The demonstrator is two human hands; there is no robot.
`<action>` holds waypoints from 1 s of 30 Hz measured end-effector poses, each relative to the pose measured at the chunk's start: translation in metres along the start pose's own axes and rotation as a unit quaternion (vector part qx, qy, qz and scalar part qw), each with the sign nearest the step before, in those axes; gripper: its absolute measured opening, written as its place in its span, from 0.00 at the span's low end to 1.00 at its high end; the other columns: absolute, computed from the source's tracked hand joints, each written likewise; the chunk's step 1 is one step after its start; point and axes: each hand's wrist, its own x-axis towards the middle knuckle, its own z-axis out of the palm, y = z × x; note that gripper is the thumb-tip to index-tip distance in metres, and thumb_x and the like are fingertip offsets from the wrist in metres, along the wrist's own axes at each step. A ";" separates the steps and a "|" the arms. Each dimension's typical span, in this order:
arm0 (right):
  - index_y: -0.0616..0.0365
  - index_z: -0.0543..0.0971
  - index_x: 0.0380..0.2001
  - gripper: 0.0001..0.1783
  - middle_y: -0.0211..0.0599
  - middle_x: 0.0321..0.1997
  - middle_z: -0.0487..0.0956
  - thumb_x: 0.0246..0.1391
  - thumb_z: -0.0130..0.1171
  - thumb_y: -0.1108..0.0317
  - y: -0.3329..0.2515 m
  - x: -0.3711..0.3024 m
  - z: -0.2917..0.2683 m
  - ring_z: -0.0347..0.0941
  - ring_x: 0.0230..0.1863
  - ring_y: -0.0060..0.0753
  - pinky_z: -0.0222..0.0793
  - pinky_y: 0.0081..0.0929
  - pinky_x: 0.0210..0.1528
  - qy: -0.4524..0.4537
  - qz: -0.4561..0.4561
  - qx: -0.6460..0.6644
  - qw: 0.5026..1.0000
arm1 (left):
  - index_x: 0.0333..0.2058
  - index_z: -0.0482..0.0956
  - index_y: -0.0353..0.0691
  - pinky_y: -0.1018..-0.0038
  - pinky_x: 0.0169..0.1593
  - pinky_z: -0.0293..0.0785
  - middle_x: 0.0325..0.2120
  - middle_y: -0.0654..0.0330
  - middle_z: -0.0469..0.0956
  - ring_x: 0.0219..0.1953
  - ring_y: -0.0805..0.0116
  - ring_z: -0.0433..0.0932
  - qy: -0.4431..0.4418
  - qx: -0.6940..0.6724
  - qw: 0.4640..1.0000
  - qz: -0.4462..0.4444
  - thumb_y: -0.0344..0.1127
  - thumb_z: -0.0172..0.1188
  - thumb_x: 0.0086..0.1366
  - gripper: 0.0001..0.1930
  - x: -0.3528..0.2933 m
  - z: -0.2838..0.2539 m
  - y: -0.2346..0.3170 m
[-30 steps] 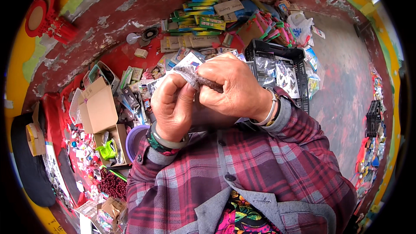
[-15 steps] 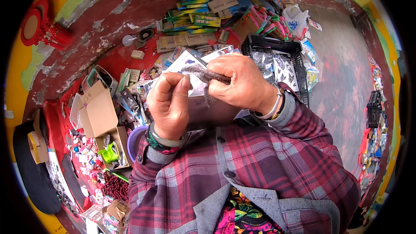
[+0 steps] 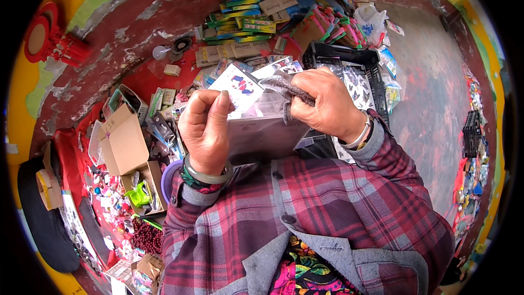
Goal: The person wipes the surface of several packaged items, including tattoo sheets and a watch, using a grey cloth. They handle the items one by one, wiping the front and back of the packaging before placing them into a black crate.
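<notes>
My right hand is closed around a bunched grey cloth, whose loose end hangs out on the left. Thumb and fingers of my left hand are pinched together; what sits between them is too small or hidden to tell. Between the two hands, close to my chest, is a dark box-like thing with a clear plastic upper edge. Just beyond it shows a white card with small blue and red figures, partly covered by my left fingers.
Behind my right hand stands a black plastic crate with packets inside. Stacked boxes and pink-and-green packages lie against the wall. On my left are an open cardboard box, a purple tub and scattered small items.
My right hand has moved right with the grey cloth, away from my left hand. The left hand has shifted slightly left, and more of the white card shows.
</notes>
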 end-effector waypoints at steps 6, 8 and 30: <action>0.62 0.71 0.26 0.08 0.38 0.22 0.67 0.42 0.54 0.69 0.006 -0.003 -0.008 0.65 0.25 0.37 0.60 0.30 0.31 -0.026 0.028 0.050 0.998 | 0.31 0.71 0.33 0.80 0.36 0.65 0.25 0.63 0.72 0.29 0.77 0.68 -0.055 -0.015 0.998 -0.019 0.28 0.51 0.66 0.04 0.000 -0.002 -0.002; 0.63 0.72 0.28 0.08 0.35 0.21 0.66 0.46 0.54 0.69 0.007 -0.003 -0.019 0.64 0.25 0.27 0.61 0.24 0.30 -0.080 0.117 0.169 0.975 | 0.30 0.71 0.33 0.78 0.38 0.68 0.26 0.59 0.75 0.29 0.74 0.72 -0.049 -0.045 0.997 -0.044 0.30 0.49 0.67 0.08 0.002 -0.001 -0.002; 0.61 0.67 0.57 0.23 0.36 0.49 0.74 0.63 0.45 0.59 -0.006 0.062 -0.035 0.69 0.52 0.28 0.61 0.26 0.57 -0.127 0.043 0.485 0.864 | 0.37 0.75 0.30 0.77 0.47 0.71 0.34 0.55 0.79 0.39 0.71 0.77 -0.135 -0.107 0.969 -0.177 0.25 0.54 0.63 0.05 0.004 -0.010 0.000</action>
